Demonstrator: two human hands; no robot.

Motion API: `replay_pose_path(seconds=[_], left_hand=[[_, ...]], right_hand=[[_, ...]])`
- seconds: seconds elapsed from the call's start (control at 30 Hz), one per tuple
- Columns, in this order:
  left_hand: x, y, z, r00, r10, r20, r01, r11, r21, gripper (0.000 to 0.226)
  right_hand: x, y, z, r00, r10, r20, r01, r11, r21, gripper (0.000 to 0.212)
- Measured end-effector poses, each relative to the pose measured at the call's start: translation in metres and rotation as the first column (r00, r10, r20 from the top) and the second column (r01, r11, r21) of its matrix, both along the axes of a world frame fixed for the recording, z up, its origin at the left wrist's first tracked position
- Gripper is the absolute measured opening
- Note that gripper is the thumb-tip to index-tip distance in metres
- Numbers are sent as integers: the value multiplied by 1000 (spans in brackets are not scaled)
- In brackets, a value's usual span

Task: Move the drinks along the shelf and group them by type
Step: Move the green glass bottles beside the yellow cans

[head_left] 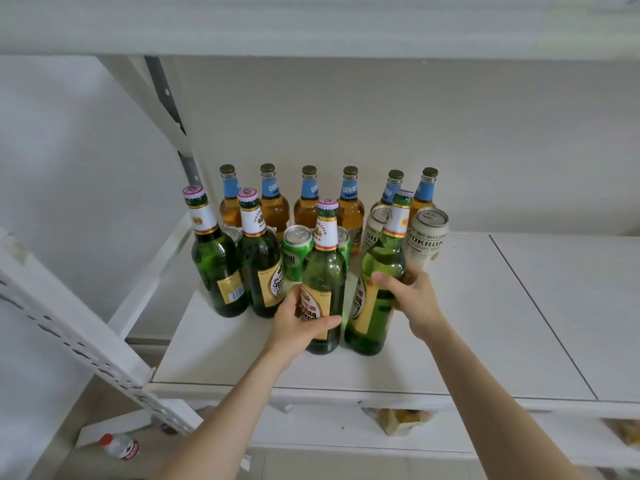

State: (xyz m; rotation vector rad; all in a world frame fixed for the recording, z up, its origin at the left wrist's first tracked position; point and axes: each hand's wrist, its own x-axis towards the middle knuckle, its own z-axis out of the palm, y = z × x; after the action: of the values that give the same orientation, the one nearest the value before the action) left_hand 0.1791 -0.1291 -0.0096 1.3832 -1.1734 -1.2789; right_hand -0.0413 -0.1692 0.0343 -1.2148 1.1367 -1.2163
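Left hand (298, 323), right hand (414, 299) each grip one of four green bottles (323, 271).

A white metal shelf (467, 334) stands against a plain pale wall (467, 133), with another white board (311, 26) close above and a slotted upright (69, 337) slanting across the left. Its top is made of panels meeting at a thin dark seam (537, 306). Below, yellow packets (398, 420) sit on a lower level and a red-capped plastic bottle (119, 445) lies on the pale floor (52, 460), all in soft, even light.
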Motion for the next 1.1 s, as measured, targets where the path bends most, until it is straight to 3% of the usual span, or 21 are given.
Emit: replay_pose_path(seconds=[0.17, 0.4, 0.57, 0.7, 0.87, 1.1], left_hand=[[-8, 22, -2, 994, -25, -102, 32, 998, 61, 84], [-10, 58, 10, 983, 3, -182, 17, 994, 110, 64], [-3, 93, 18, 990, 0, -142, 12, 996, 87, 62], [-1, 126, 24, 989, 9, -145, 1, 998, 69, 49], [-5, 164, 30, 992, 8, -125, -2, 999, 52, 59], [-20, 198, 37, 995, -13, -96, 17, 999, 37, 67]], right_hand=[[-11, 21, 0, 997, -36, 71, 26, 988, 149, 34], [-26, 51, 16, 995, -58, 81, 40, 978, 203, 33], [-37, 85, 22, 995, -52, 83, 35, 980, 195, 33], [-41, 120, 26, 995, -61, 73, 45, 978, 204, 54], [-49, 165, 32, 991, -106, 79, 88, 974, 208, 67], [-78, 206, 41, 983, -171, 73, 153, 967, 204, 53]])
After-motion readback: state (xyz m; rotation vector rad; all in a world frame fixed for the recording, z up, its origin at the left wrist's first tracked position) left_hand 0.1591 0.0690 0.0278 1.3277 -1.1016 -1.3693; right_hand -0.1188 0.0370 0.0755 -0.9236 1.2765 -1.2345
